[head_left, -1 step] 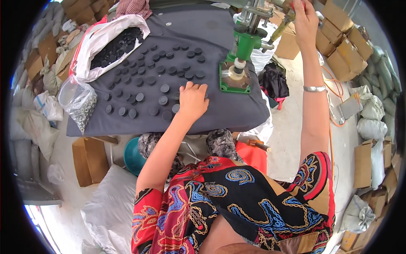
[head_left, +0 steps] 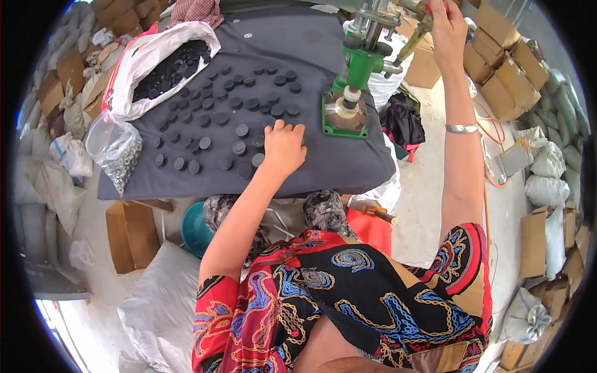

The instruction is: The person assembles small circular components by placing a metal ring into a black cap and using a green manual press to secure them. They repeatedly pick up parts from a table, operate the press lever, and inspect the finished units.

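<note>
My left hand (head_left: 285,148) rests low over the dark cloth of the table (head_left: 298,62), its fingers curled. A dark round edge shows between the thumb and fingertips; it looks like a black disc, mostly hidden by the hand. Many more black discs (head_left: 241,130) lie to its left, some stacked or leaning on each other. Raised at the upper right, my right hand (head_left: 449,28) is wrapped round the lever handle (head_left: 418,38) of a green hand press (head_left: 359,68). A white round piece (head_left: 350,98) sits at the press's die, above its base plate.
A white bag of black pieces (head_left: 171,71) lies open at the table's far left. Beside it, a clear bag of small metal rings (head_left: 121,155) hangs over the edge. Below stand a cardboard box (head_left: 132,236) and a teal basin (head_left: 196,230). An orange hose (head_left: 488,180) crosses the floor.
</note>
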### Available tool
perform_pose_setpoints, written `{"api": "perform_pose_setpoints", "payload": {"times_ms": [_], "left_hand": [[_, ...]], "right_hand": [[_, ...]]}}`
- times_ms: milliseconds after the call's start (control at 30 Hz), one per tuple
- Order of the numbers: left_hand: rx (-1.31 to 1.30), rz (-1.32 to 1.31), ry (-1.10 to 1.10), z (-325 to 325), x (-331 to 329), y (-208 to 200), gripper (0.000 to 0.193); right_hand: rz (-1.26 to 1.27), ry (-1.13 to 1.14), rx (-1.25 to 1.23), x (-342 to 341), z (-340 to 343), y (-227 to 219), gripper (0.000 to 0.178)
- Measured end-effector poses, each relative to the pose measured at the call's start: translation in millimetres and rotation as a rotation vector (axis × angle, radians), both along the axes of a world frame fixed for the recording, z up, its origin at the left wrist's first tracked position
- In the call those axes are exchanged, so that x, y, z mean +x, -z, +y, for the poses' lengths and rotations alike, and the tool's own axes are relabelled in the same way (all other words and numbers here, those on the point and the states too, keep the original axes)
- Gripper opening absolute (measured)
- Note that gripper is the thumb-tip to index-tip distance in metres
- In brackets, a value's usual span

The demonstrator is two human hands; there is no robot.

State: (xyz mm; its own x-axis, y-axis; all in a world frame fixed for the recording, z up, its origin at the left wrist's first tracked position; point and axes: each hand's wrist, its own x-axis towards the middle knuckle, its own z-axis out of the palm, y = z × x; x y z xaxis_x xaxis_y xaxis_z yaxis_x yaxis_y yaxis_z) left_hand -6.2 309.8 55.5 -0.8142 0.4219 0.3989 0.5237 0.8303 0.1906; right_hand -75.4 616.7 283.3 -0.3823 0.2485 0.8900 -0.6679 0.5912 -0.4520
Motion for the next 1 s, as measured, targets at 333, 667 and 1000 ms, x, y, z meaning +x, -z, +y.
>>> {"api": "perform_pose_setpoints", "payload": {"times_ms": [333, 667, 1000], "left_hand": [[-0.255, -0.077, -0.035, 7.2, -9.8, -0.5, 0.033], [0.253, -0.094, 0.088, 35.6, -33.4, -21.5, 0.067], [0.117, -0.146, 0.066, 102.0, -77.0, -30.7, 0.079]], "right_hand": [[-0.206, -0.411, -0.251, -13.4, -4.3, -34.8, 0.021], [-0.194, -0.373, -0.254, -21.4, -8.4, -23.2, 0.017], [-0.204, -0.427, -0.261, -19.7, -4.1, -23.6, 0.021]]}}
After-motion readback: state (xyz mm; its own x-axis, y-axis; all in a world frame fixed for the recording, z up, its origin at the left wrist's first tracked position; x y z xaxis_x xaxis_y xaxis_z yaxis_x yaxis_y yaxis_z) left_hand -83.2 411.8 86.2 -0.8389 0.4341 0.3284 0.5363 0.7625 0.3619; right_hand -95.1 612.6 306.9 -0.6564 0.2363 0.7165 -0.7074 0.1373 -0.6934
